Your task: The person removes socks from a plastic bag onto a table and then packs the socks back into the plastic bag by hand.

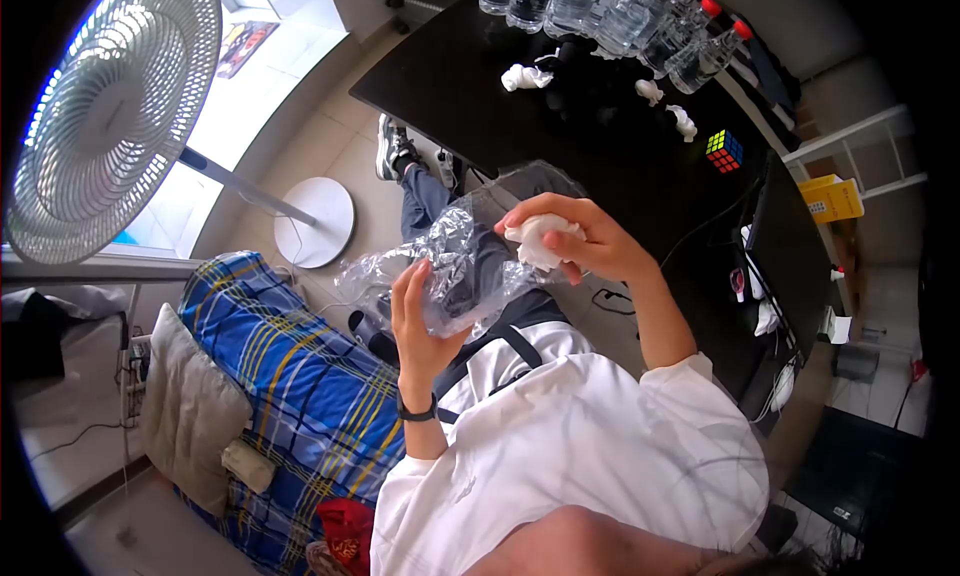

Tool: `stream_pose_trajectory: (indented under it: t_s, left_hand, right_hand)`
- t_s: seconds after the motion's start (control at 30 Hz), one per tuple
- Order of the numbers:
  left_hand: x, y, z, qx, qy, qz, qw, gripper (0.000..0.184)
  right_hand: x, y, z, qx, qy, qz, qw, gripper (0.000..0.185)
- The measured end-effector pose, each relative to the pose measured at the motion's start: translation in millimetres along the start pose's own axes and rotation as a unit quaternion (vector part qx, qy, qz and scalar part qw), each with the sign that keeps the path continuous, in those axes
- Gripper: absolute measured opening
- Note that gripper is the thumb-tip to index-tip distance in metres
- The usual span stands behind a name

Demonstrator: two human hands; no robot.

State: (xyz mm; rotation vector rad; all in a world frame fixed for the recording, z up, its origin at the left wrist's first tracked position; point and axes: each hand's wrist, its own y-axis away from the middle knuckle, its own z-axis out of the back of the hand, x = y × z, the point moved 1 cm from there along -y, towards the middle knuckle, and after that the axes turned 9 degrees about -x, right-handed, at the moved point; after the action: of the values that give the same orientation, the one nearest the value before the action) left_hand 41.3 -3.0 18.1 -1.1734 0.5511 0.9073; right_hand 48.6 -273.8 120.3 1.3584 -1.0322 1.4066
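A clear, crinkled plastic bag [440, 246] is spread above my lap. My left hand [422, 321] holds its lower left side, with the fingers bent against the film and a dark band on the wrist. A crumpled white tissue [541, 240] is gripped in my right hand [583, 238], at the bag's right side. The fingers curl round the tissue, and the thumb presses on it. Part of the bag lies behind my right hand, so its opening cannot be made out.
The dark table [450, 86] bears water bottles [630, 14], crumpled tissues [527, 77] and a puzzle cube [724, 151]. A standing fan [110, 116] is at the left, beside a couch with a blue plaid cover [290, 346]. A yellow box [832, 198] stands at the right.
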Motion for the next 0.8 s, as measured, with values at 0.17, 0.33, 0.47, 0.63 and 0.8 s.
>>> stream_pose_trajectory:
  t_s: [0.17, 0.33, 0.47, 0.63, 0.8]
  left_hand:
    - [0, 0, 4, 0.003, -0.012, -0.005, 1.000, 0.086]
    - [1, 1, 6, 0.001, -0.002, 0.000, 1.000, 0.085]
    - [2, 0, 6, -0.005, -0.024, 0.025, 0.999, 0.088]
    - [6, 6, 11, -0.009, -0.033, 0.041, 0.999, 0.086]
    - [7, 8, 14, -0.012, -0.033, 0.050, 0.998, 0.085]
  right_hand:
    - [1, -4, -19, 0.005, 0.033, 0.042, 0.999, 0.035]
    - [-12, -14, -24, -0.017, 0.008, -0.030, 0.999, 0.031]
    - [-44, -25, -36, -0.075, 0.071, -0.064, 0.993, 0.034]
    - [-27, -20, -15, -0.181, 0.043, 0.041, 0.982, 0.025]
    - [10, -21, 50, -0.405, 0.165, 0.149, 0.887, 0.014]
